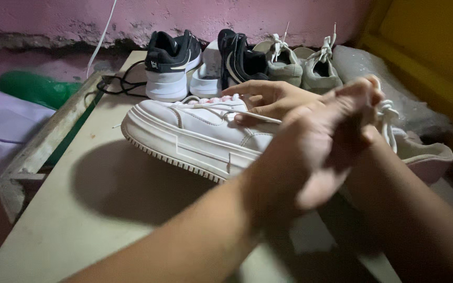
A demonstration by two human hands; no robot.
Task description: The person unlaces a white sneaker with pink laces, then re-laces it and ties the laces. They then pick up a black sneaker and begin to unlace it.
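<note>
A white platform sneaker (184, 131) lies on a pale tabletop (79, 209), toe to the left. My right hand (268, 98) rests on its tongue, fingers spread over a taut white lace (258, 118) and pressing the shoe down. My left hand (326, 141) crosses in front of the right wrist, raised above the shoe's heel. Its fingers are closed around the looped end of the lace (388, 116). The heel of the sneaker is hidden behind my left hand.
A second pale shoe (428, 154) lies at the right. Along the pink wall stand two black-and-white sneakers (171, 63) (237, 60) and a grey laced pair (310, 68). A black cord (116, 84) lies at the table's left edge, a green bag (38, 88) beyond it.
</note>
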